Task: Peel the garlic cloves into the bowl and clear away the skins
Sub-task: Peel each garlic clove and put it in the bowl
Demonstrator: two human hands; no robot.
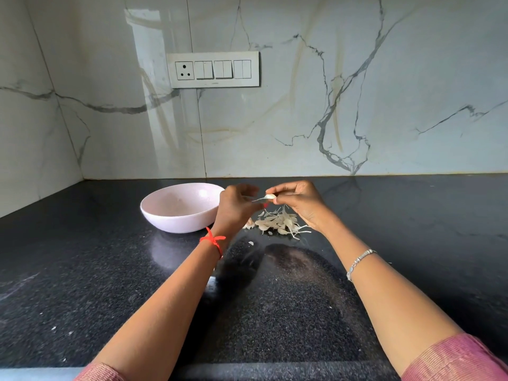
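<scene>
At centre frame, just right of the bowl (176, 221), a strand (258, 199) of skin is pinched by the left hand (237, 209), the clove (270, 196) it trails from is gripped by the right hand (300, 202), and skins (280, 224) are noted piled on the counter (110, 270) beneath.

Home kitchen, granite counter (82, 270), marble backsplash (302, 92), switchboard (214, 69)

A white switch panel (213, 69), with one socket at its left end, is set into the grey-veined marble wall (357, 92). Below the switch panel, a speckled black countertop (82, 270) meets that wall.
</scene>
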